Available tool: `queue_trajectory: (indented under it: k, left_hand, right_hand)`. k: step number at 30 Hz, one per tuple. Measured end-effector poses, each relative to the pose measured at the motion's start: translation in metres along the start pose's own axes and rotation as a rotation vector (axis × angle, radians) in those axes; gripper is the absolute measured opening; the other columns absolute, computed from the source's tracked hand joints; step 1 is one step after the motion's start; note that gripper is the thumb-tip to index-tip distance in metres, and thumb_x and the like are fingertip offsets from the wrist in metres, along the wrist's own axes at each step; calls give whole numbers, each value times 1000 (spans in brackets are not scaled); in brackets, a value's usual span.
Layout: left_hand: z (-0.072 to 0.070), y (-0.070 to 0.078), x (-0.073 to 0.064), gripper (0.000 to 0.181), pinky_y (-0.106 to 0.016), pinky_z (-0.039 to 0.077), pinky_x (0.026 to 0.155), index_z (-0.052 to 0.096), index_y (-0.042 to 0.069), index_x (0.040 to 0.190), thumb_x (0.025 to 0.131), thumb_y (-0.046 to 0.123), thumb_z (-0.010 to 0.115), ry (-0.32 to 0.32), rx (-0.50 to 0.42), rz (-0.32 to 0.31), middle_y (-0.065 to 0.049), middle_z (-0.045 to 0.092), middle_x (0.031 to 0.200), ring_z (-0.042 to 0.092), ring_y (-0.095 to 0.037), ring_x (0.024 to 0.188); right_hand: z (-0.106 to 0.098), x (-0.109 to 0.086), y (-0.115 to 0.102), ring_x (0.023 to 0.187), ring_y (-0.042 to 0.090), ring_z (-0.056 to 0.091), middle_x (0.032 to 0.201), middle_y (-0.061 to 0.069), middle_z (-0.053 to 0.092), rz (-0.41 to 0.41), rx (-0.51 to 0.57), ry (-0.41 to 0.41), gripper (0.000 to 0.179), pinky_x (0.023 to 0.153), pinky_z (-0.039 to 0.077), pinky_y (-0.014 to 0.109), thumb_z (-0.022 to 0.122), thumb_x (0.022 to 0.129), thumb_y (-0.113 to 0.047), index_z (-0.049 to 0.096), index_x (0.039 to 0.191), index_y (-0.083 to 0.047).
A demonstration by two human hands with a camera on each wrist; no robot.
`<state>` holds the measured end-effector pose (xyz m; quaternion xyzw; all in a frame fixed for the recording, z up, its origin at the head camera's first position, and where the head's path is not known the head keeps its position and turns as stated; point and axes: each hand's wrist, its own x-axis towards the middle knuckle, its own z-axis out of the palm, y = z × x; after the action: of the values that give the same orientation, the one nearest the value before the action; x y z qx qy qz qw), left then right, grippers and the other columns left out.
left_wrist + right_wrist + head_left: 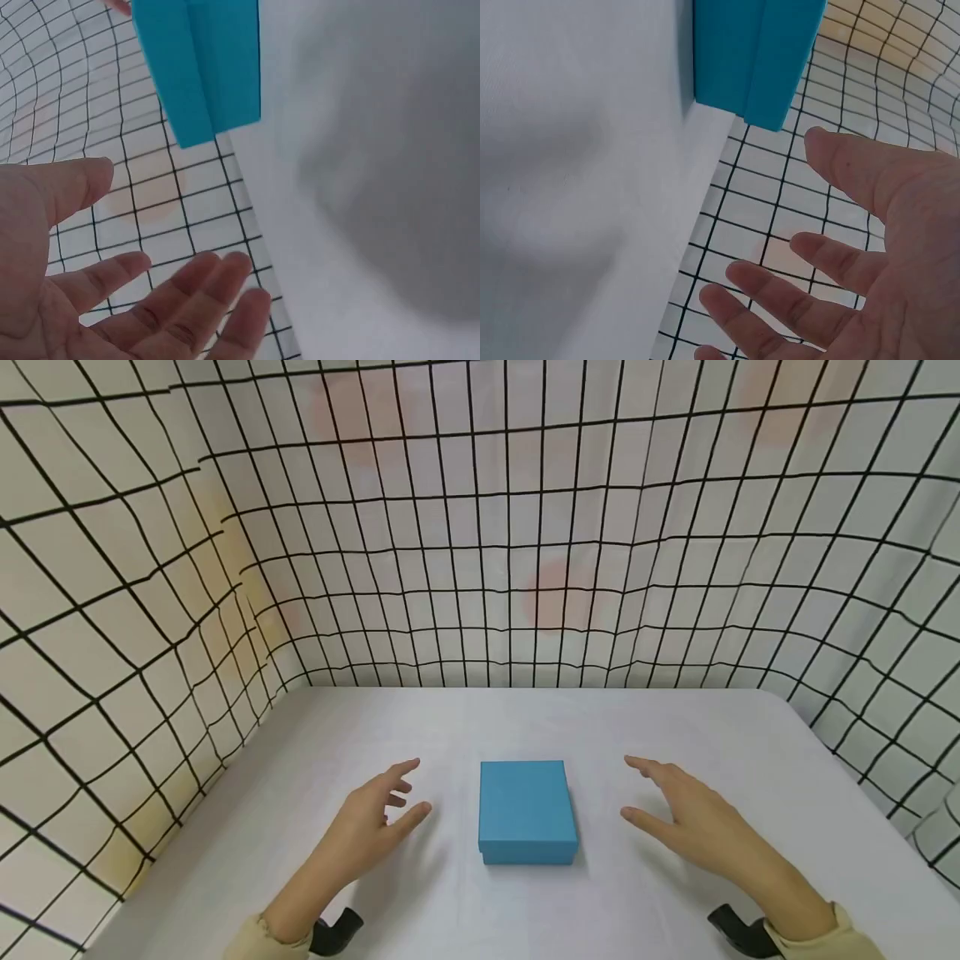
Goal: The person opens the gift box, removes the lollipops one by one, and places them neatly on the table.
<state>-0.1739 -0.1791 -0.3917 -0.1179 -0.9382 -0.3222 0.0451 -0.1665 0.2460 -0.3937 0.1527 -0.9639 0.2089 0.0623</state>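
A blue lidded box (527, 806) lies on the white table, between the two hands. Its lid overhangs the lower part a little, and whatever is inside is hidden. To the left of the box, the left hand (369, 828) hovers apart from it, fingers loosely extended and thumb spread. On the other side, the right hand (693, 820) is held above the table in a similar pose, also apart from the box. Both wrist views show the palms holding nothing, with the blue box (202, 67) beyond the left fingers and the same box (754, 60) beyond the right ones.
The white table (420, 718) is bounded at the back and sides by black netting (508, 543) over pale walls. A black wrist mount (336, 932) sits at the left cuff and another black mount (742, 932) at the right cuff.
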Motion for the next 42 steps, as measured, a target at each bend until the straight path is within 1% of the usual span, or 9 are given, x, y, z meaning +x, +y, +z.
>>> queue_trajectory:
  k: [3,8,14,19,22,26,30,37,42]
  left_hand:
    - [3,0,3,57,-35,65,85,58,21,153,101,32,78,-35,-88,18,-10,76,122,77,-20,107]
    - [8,0,7,52,-25,61,83,62,21,148,100,31,79,-91,-174,48,-4,78,116,76,-14,101]
    - [21,2,12,54,-25,62,84,64,14,146,97,28,82,-154,-274,63,-7,78,114,76,-14,99]
    - [30,7,15,60,-28,64,87,62,9,149,96,27,84,-214,-342,75,-9,76,116,76,-17,102]
    - [34,9,17,63,-29,65,89,60,7,151,96,27,84,-235,-367,85,-11,75,118,76,-18,104]
    - [37,11,19,66,-31,65,90,59,6,152,94,26,86,-250,-394,84,-11,74,118,76,-17,104]
    - [40,12,19,67,-31,65,91,59,6,152,93,25,87,-269,-417,85,-7,75,118,76,-17,104]
    - [44,11,19,69,-26,64,89,60,4,151,91,23,88,-295,-436,72,-5,74,116,75,-16,103]
    - [46,10,17,66,-24,64,89,62,1,148,91,20,88,-305,-453,58,-4,75,114,76,-16,101]
  right_hand:
    - [1,3,-5,125,40,69,149,17,65,-6,50,-10,70,89,60,63,76,100,-45,52,156,-9]
    - [4,9,-12,121,32,72,144,10,69,-35,130,-24,64,92,61,57,77,100,-43,56,152,-12]
    - [8,15,-19,114,23,74,128,4,75,-95,196,-71,61,99,59,55,79,98,-43,59,148,-15]
    - [10,18,-25,112,18,73,124,-1,75,-109,227,-125,64,102,58,51,81,96,-42,59,149,-12]
    - [12,18,-28,110,16,73,122,-2,76,-111,245,-136,65,100,59,44,83,95,-41,61,148,-11]
    - [14,19,-31,109,14,73,120,-3,76,-107,272,-156,67,99,60,40,83,94,-43,62,147,-8]
    - [16,20,-33,109,15,73,119,-1,76,-107,284,-171,68,99,62,40,82,95,-43,62,147,-4]
    - [20,19,-31,107,12,73,118,-3,76,-121,297,-177,67,99,62,36,82,96,-41,63,146,-1]
    - [24,19,-31,106,11,73,118,-4,76,-156,355,-195,64,97,62,32,82,97,-38,64,146,0]
